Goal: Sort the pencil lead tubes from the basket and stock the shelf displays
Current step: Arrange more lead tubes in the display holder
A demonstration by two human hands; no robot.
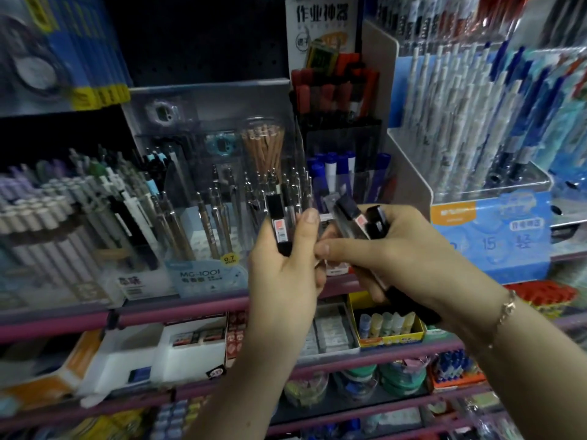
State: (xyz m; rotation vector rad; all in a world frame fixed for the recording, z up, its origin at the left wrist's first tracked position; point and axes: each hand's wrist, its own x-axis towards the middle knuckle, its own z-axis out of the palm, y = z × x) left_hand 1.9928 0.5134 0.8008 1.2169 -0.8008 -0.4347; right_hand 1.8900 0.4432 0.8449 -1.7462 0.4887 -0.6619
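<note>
Our left hand (286, 258) pinches one upright pencil lead tube (279, 227), thumb across its label; our right hand (390, 249), bracelet (505, 309) at the wrist, grips a bundle of lead tubes (362, 220) alongside. Both are raised before the clear mechanical pencil display (209, 217) on the pink-edged shelf (178, 309).

You can read "MG-1001" and a yellow "0.7" sticker on the mechanical pencil display (206, 277). The blue display box (490, 239) shows "15". The white sign (320, 23) up top reads "作业神器".
</note>
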